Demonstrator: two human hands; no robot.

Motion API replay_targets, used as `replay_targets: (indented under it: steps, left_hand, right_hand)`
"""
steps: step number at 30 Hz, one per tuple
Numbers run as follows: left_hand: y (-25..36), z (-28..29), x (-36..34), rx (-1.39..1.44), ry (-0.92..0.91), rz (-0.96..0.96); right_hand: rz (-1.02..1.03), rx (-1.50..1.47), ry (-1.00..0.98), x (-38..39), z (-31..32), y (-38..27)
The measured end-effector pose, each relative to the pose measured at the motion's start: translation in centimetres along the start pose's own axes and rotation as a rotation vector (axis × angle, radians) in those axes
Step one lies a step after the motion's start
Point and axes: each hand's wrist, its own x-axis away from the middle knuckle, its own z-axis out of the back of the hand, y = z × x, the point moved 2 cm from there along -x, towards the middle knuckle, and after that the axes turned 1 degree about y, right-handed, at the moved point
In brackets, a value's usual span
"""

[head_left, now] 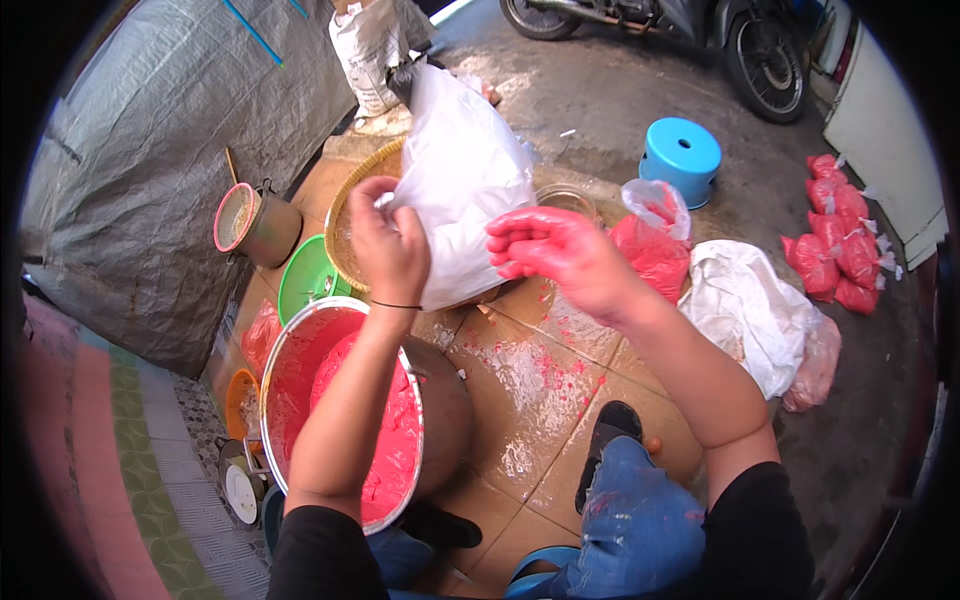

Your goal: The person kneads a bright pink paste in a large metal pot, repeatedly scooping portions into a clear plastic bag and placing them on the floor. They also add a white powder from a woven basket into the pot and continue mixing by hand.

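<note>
My left hand (390, 250) is raised in front of a white plastic bag (465, 150), its fingers loosely curled and apart; nothing visible is gripped. My right hand (550, 255), coated in pink, is open with slightly bent fingers beside the bag. The bag rests over a woven basket (355, 190). Below my left forearm stands a large metal pot (440, 400) of thick pink substance (385, 470). Behind my right hand sit a pink-filled bag (650, 260) and a round clear container (570, 200), partly hidden.
Around me are a green basin (300, 270), bucket (270, 225), orange bowl (240, 405), blue stool (680, 150), white sack (745, 310) and several pink bags (835, 240). A motorbike (740, 50) stands behind; a grey tarp (140, 180) hangs left. Pink spatters mark the tiles (520, 410).
</note>
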Motion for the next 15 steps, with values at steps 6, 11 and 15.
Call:
replay_targets:
  steps: [6,11,15]
  left_hand:
    - [2.0,2.3,6.3,0.703,-0.177,0.657]
    - [0.4,7.7,9.6,0.837,-0.236,0.890]
    - [1.8,11.7,17.4,-0.063,-0.205,0.335]
  right_hand:
    - [-0.066,1.244,0.122,0.2,-5.2,2.0]
    - [-0.103,1.197,-0.037,0.2,-0.5,3.3]
    - [-0.695,0.532,0.266,4.6,-4.2,8.5]
